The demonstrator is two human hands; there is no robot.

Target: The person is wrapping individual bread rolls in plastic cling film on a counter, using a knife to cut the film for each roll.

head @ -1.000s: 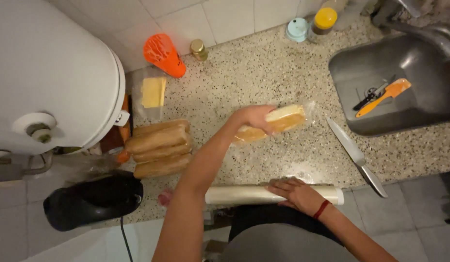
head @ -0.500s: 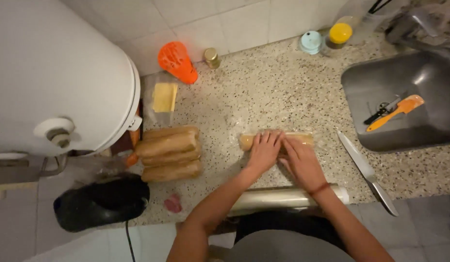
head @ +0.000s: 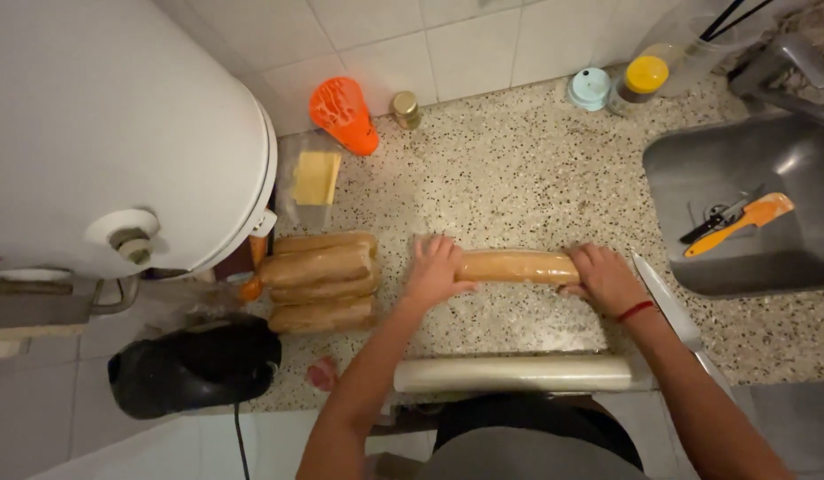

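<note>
Nearest, a roll of cling film [head: 516, 373] lies along the bench [head: 518, 160] edge at six o'clock. Just beyond, left hand [head: 435, 269] and right hand [head: 602, 277] press flat on either end of a wrapped baguette sandwich [head: 517, 266], fingers spread, grasping nothing. Knife [head: 669, 307] at three o'clock; stacked wrapped sandwiches [head: 321, 281] at nine; orange juicer [head: 342, 114] far back at eleven.
</note>
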